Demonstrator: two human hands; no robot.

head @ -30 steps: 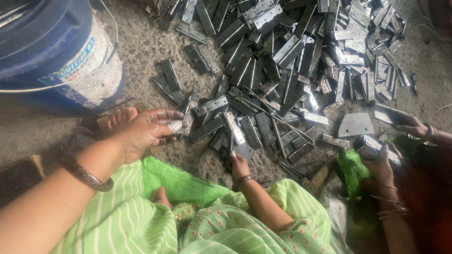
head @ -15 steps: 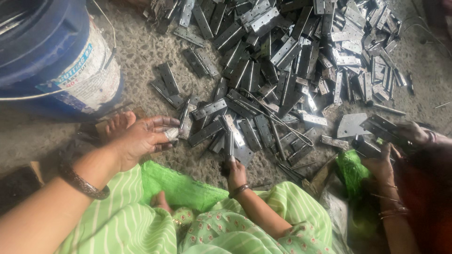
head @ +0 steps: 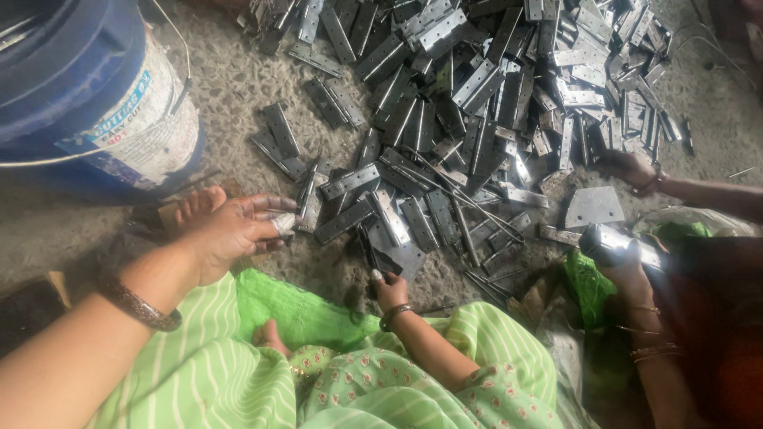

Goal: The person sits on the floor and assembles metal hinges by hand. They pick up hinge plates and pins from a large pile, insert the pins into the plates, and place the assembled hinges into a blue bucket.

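I sit on the floor in green striped clothes in front of a big heap of grey metal hinges. My left hand, with a bangle at the wrist and a white wrap on one fingertip, is spread low, its fingertips at a loose hinge on the heap's near edge. My right hand is closed around a thin dark metal piece that stands up from my fist, beside a flat hinge.
A blue plastic bucket stands at the far left on the rough concrete floor. At the right, a second person's hand reaches into the heap; their other hand holds a shiny metal part near a flat grey plate.
My left hand has drawn slightly back from the hinges. My right hand stays in place with its piece. The other person's far hand has moved left into the heap.
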